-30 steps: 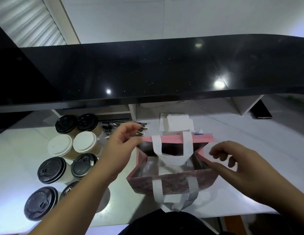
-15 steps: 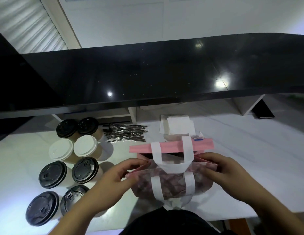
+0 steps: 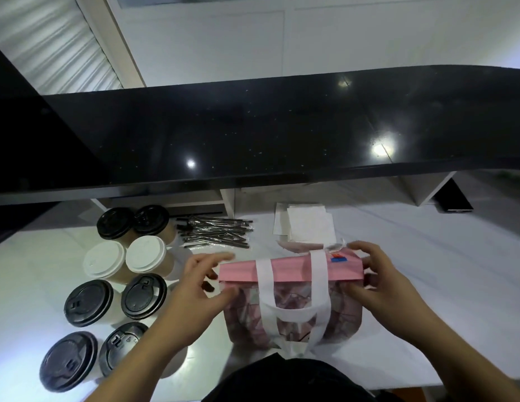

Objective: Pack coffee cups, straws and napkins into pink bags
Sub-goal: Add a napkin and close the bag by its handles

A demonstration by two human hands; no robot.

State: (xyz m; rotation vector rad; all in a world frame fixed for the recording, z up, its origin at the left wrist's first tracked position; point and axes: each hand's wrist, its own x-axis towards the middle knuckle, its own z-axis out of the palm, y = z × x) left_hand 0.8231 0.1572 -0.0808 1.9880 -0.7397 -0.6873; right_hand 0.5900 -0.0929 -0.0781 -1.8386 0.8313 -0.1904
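A pink bag with white handles stands on the white counter in front of me, its top edges pressed together into a flat pink band. My left hand pinches the left end of that band and my right hand pinches the right end. Several lidded coffee cups stand in two rows to the left, most with black lids, two with white. A bundle of wrapped black straws lies behind my left hand. White napkins lie just behind the bag. The bag's contents are hidden.
A black raised countertop overhangs the back of the white work surface. A dark phone lies at the far right under that ledge. A second pink patterned item peeks out behind the bag.
The bag was open with my hands at its sides. Both hands have since folded the sides in and pressed the top edges together, so the mouth is now closed.
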